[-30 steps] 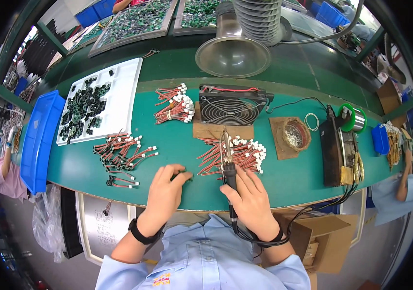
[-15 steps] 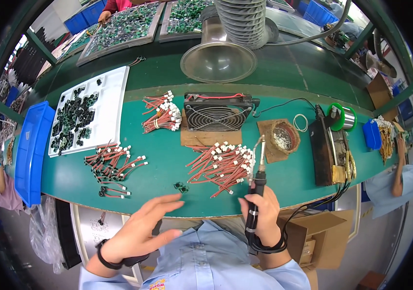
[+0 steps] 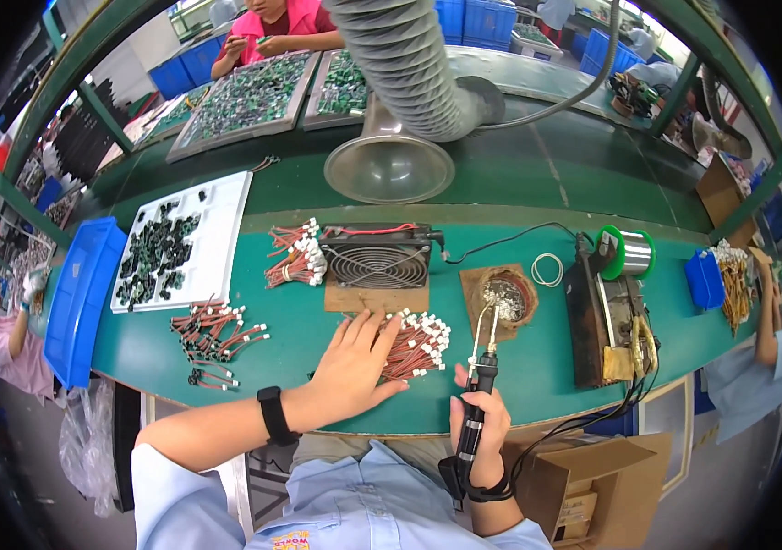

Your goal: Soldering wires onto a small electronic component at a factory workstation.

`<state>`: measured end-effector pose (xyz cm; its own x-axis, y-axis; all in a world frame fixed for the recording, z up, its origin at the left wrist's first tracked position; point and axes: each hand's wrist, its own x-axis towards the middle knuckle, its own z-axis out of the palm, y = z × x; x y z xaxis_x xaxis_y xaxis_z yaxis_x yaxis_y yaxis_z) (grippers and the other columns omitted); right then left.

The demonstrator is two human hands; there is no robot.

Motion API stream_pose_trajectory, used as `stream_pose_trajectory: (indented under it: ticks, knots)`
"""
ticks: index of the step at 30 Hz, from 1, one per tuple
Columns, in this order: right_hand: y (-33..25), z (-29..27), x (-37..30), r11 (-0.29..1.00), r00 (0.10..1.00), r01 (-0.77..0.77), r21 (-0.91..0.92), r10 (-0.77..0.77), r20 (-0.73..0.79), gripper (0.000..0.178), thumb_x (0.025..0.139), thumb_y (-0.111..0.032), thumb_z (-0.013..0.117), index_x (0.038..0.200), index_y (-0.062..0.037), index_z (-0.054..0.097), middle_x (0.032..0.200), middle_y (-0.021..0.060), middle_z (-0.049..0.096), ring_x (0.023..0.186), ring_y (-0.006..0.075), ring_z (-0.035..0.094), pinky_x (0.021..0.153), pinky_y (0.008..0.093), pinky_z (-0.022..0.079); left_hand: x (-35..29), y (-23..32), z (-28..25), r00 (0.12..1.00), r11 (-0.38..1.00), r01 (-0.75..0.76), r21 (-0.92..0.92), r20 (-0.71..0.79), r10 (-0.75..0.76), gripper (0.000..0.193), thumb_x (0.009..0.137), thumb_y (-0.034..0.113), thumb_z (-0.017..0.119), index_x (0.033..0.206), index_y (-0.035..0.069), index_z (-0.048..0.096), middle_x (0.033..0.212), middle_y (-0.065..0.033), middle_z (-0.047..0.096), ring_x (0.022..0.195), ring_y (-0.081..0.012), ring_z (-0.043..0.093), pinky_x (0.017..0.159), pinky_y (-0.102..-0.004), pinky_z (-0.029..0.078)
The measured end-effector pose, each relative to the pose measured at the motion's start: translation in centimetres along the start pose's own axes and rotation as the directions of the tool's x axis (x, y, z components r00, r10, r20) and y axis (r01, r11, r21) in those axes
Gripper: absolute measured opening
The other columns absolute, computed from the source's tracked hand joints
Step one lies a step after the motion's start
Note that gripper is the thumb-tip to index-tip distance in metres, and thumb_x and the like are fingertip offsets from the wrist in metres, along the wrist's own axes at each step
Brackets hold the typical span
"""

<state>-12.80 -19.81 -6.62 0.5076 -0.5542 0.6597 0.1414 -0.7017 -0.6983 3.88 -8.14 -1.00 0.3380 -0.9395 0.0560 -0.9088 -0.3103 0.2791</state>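
My left hand (image 3: pixel 351 364) lies palm down over the left side of a pile of red and black wires with white connectors (image 3: pixel 420 344), its fingers stretched out. Whether any fingertip pinches a wire is hidden. In my right hand (image 3: pixel 490 423) is a black soldering iron (image 3: pixel 471 431), held upright with a thin metal tube beside its shaft. Its tip points up at the near side of a round brown pot (image 3: pixel 525 302) with silvery scraps inside. Further left lie wires joined to small dark parts (image 3: pixel 212 335).
Behind the pile stand a black fan (image 3: pixel 377 261) and a bundle of wires (image 3: pixel 295 255). A white tray (image 3: pixel 230 215) of dark parts and a blue bin (image 3: pixel 84 302) are left. Right are a solder spool (image 3: pixel 629 252) and a black box (image 3: pixel 583 321). A metal fume hood (image 3: pixel 389 174) hangs ahead.
My left hand has moved right and forward onto the wire pile, covering the small green parts on the mat. The iron's tip has come to the pot. The view has shifted, showing a person across the bench.
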Motion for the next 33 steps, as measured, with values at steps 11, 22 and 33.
stream_pose_trajectory:
  ticks: [11,22,33]
  knots:
    - [-0.7,-0.3,0.1,0.999,0.997,-0.009,-0.045,0.012,0.078,0.036,0.066,0.007,0.069,0.094,-0.0048,0.051,0.09,0.0168,0.064,0.07,0.0291,0.06,0.062,0.0335,0.047,-2.5,1.6,-0.1,0.986,0.985,-0.163,0.05,-0.017,0.164,0.059,0.072,0.013,0.067,0.126,0.004,0.045,0.121,-0.0169,0.048,0.109,-0.0326,0.051,0.088,-0.0384,0.046]
    - [-3.3,-0.2,-0.6,0.991,0.993,0.068,-0.114,-0.057,0.099,0.039,0.065,0.008,0.069,0.095,-0.0068,0.048,0.092,0.0147,0.066,0.071,0.0275,0.061,0.065,0.0342,0.047,-5.0,1.4,-2.4,0.987,0.981,-0.157,-0.11,-0.06,0.151,0.056,0.068,0.011,0.07,0.12,0.006,0.051,0.114,-0.0144,0.05,0.099,-0.031,0.053,0.081,-0.0375,0.047]
    - [-4.3,2.3,-1.3,0.99,0.924,0.136,0.026,-0.136,0.359,0.036,0.062,-0.002,0.068,0.095,-0.0094,0.055,0.085,0.0078,0.062,0.073,0.0254,0.058,0.064,0.0352,0.044,-9.8,-0.5,0.1,0.94,0.924,0.16,-0.346,-0.231,-0.25,0.023,0.069,0.004,0.07,0.089,0.004,0.058,0.092,-0.0099,0.05,0.081,-0.0289,0.05,0.069,-0.0368,0.041]
